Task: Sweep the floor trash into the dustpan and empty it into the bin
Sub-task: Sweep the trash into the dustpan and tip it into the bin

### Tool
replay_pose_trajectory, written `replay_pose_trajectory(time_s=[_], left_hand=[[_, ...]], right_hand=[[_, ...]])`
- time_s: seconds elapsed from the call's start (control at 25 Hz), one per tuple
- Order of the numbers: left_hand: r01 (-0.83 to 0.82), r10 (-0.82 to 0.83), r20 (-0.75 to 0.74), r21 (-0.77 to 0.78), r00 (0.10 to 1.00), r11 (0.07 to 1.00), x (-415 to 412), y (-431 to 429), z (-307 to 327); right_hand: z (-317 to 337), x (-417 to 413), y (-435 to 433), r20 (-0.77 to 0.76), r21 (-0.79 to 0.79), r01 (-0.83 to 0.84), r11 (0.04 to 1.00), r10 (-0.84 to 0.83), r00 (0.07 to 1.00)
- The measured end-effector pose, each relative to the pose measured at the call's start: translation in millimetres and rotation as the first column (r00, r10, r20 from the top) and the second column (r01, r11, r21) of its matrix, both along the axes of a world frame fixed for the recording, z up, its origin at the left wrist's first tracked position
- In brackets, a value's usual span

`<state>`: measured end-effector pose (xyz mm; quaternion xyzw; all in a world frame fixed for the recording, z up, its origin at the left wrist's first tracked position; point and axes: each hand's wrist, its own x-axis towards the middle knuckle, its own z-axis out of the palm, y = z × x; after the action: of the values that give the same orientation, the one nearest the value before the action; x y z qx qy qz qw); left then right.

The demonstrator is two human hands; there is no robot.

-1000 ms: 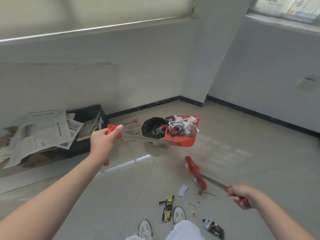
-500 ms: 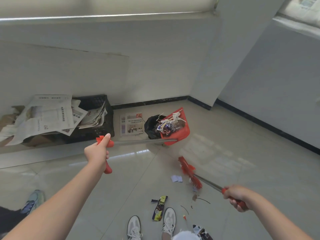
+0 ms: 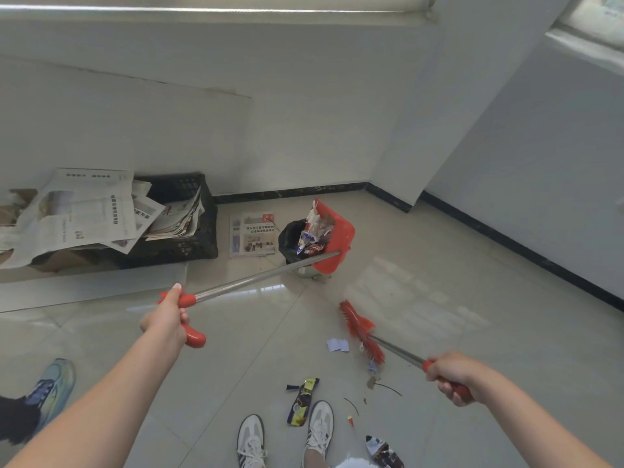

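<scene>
Red plastic dustpan (image 3: 337, 239) on a long metal pole is held tipped steeply over the small black-lined bin (image 3: 288, 236). Crumpled wrappers and paper (image 3: 312, 238) are bunched at the pan's lower edge, right above the bin's mouth. Left hand (image 3: 165, 317) is wrapped round the pan's curved red grip. Right hand (image 3: 450, 378) is clamped on the grip of the red-bristled broom (image 3: 359, 329). Whether its head touches the floor can't be told.

Risks, as judged:
- The bin mouth looks narrow against the pan, so light pieces could be spilled past the rim onto the flat newspaper sheet (image 3: 251, 236) or the tiles.
- The pan is steered one-handed from the pole's far end, so any wobble would be magnified.
- The bin could be clipped and tipped over.

Glossy pale tiled floor (image 3: 439, 298) is not yet cleared. A dark-and-yellow wrapper (image 3: 302, 400), white paper scraps (image 3: 337, 345), a crushed printed wrapper (image 3: 383, 450) and crumbs (image 3: 371, 383) are left near the white sneakers (image 3: 251, 440).

Room: white walls, black skirting (image 3: 506, 241), and a roller blind (image 3: 236, 8) overhead. A black plastic crate (image 3: 189, 244) heaped with loose newspapers (image 3: 84, 211) is set against the wall. Another person's blue-green shoe (image 3: 52, 383) is seen at the left edge.
</scene>
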<state>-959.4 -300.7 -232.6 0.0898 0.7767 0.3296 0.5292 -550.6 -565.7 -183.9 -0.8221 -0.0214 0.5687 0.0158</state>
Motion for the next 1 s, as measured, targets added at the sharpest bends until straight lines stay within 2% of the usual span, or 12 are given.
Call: replay_pose_trajectory(time_s=[0.16, 0.56, 0.76, 1.0], left_hand=[[-0.076, 0.085, 0.121, -0.072, 0.989, 0.994, -18, -15, -36], [-0.105, 0.174, 0.221, -0.295, 0.960, 0.950, -21, -43, -57], [-0.042, 0.176, 0.267, -0.444, 0.947, 0.895, -7, -78, -56], [-0.071, 0.232, 0.320, -0.443, 0.918, 0.894, 17, -111, -52]], right_hand=[[5, 1, 21, -0.002, 0.058, 0.060, 0.997, -0.060, 0.998], [26, -1, 64, 0.012, 0.235, 0.122, 0.964, -0.128, 0.992], [18, -7, 74, -0.011, 0.257, 0.168, 0.952, -0.171, 0.985], [7, 1, 57, -0.025, 0.220, 0.241, 0.945, -0.241, 0.970]])
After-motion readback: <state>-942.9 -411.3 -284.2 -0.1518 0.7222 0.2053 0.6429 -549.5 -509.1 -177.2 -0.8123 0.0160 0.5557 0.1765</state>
